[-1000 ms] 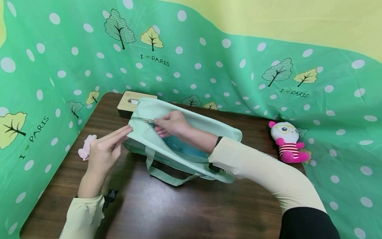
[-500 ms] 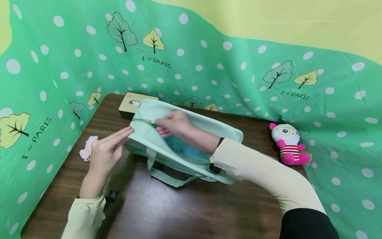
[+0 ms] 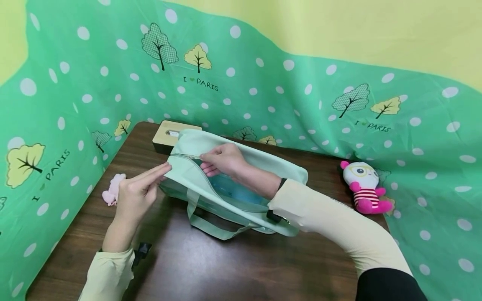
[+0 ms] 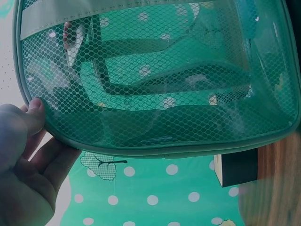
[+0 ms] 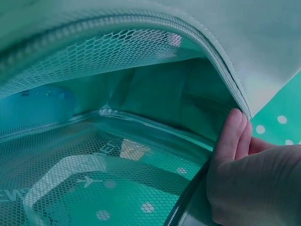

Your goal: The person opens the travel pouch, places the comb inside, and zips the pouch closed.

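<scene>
A pale green zip-top bag (image 3: 241,146) with clear mesh sides stands on the table, its top partly unzipped. My right hand (image 3: 226,159) pinches at the zipper (image 3: 186,156) near the left end of the opening; the pull itself is hidden by the fingers. In the right wrist view, fingertips (image 5: 237,120) meet the zipper's edge, and a blue item (image 5: 42,106) lies inside the bag. My left hand (image 3: 137,192) holds the bag's left corner. Seen from the left wrist, its thumb (image 4: 35,110) presses the piped edge while the fingers lie on the other side.
Behind the bag's left end is a box with a wooden lid (image 3: 165,127). A small pink plush (image 3: 113,190) lies at the table's left edge. On the right sits a pink and white plush toy (image 3: 363,186). The bag's strap handle (image 3: 218,230) hangs over the brown table (image 3: 211,271).
The head view has tilted slightly, so the whole scene sits a little lower and further right. Both hands keep their places on the bag, with no clear movement along the zipper.
</scene>
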Action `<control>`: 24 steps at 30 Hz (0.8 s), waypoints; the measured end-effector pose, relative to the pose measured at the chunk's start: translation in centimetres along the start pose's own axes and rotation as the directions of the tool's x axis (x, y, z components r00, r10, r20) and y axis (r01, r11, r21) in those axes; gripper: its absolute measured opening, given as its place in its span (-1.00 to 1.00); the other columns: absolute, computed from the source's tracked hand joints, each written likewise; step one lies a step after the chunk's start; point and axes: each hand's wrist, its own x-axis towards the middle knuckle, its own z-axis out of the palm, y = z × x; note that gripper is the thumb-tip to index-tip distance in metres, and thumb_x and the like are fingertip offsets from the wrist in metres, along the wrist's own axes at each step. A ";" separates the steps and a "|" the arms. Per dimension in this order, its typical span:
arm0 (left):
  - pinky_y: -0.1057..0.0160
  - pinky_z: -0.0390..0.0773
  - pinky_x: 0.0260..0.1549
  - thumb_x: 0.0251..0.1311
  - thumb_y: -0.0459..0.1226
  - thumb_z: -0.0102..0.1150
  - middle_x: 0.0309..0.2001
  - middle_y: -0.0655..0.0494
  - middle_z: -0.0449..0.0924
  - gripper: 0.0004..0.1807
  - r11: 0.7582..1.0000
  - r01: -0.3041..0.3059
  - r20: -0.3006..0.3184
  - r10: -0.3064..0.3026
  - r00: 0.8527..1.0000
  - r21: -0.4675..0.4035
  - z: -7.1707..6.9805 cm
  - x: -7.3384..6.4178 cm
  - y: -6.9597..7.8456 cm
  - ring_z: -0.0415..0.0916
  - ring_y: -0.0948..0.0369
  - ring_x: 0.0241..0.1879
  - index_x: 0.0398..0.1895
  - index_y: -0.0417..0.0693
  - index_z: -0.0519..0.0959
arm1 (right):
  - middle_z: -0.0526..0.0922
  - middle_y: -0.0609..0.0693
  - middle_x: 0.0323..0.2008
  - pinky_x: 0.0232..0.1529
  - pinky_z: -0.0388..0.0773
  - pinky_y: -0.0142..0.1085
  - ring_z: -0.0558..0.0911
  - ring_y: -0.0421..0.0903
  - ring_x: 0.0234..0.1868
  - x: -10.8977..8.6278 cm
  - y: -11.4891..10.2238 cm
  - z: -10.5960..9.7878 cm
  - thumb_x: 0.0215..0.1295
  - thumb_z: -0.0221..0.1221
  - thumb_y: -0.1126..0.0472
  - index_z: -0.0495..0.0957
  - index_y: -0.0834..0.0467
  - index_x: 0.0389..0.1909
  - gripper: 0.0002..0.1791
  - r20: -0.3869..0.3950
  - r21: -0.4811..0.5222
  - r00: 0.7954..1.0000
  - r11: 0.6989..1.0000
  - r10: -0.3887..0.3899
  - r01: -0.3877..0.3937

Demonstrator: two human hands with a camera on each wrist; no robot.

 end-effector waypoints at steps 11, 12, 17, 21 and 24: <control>0.75 0.37 -0.11 0.00 -0.74 0.33 -0.09 -0.13 0.79 -0.54 1.000 0.008 -0.004 -0.008 1.000 0.014 0.0 -0.3 0.1 0.76 0.20 -0.13 -0.06 -0.22 0.79 | 0.71 0.04 -0.50 -0.32 0.73 -0.31 0.71 -0.19 -0.51 -0.6 0.1 -0.4 0.47 0.21 0.32 0.68 0.44 -0.04 -0.76 -0.012 0.019 0.999 0.999 -0.035 0.035; 0.75 0.38 -0.12 0.00 -0.74 0.33 -0.09 -0.12 0.79 -0.54 1.000 0.009 -0.004 -0.009 1.000 0.017 0.0 -0.3 0.2 0.76 0.18 -0.15 -0.06 -0.22 0.79 | 0.72 0.05 -0.50 -0.31 0.74 -0.30 0.71 -0.19 -0.51 -0.6 0.1 -0.5 0.47 0.21 0.32 0.69 0.43 -0.05 -0.76 -0.013 0.017 0.999 0.999 -0.035 0.035; 0.62 0.48 -0.36 -0.01 -0.73 0.36 -0.08 -0.10 0.79 -0.55 0.999 -0.001 -0.002 0.001 1.000 0.042 -0.1 -0.2 0.2 0.76 0.14 -0.14 -0.06 -0.22 0.79 | 0.75 0.11 -0.45 -0.27 0.75 -0.27 0.73 -0.16 -0.48 -1.0 -0.1 -0.8 0.47 0.23 0.31 0.69 0.42 -0.07 -0.77 -0.014 -0.001 0.999 1.000 -0.030 0.030; 0.59 0.47 -0.39 -0.01 -0.72 0.36 -0.09 -0.10 0.79 -0.55 0.999 -0.004 -0.007 0.004 1.000 0.034 0.0 -0.2 0.1 0.70 0.28 -0.05 -0.06 -0.21 0.79 | 0.76 0.11 -0.44 -0.25 0.75 -0.25 0.74 -0.15 -0.47 -1.3 -0.2 -1.0 0.48 0.23 0.30 0.68 0.44 -0.05 -0.75 -0.012 -0.009 0.999 1.000 -0.030 0.029; 0.54 0.45 -0.45 -0.01 -0.72 0.36 -0.09 -0.11 0.79 -0.55 1.000 -0.006 -0.014 0.006 1.000 0.025 0.0 -0.1 0.1 0.67 0.33 -0.03 -0.07 -0.20 0.79 | 0.76 0.11 -0.44 -0.25 0.75 -0.24 0.74 -0.15 -0.47 -1.4 -0.1 -1.2 0.48 0.22 0.30 0.67 0.44 -0.03 -0.75 -0.012 -0.011 1.000 1.000 -0.028 0.028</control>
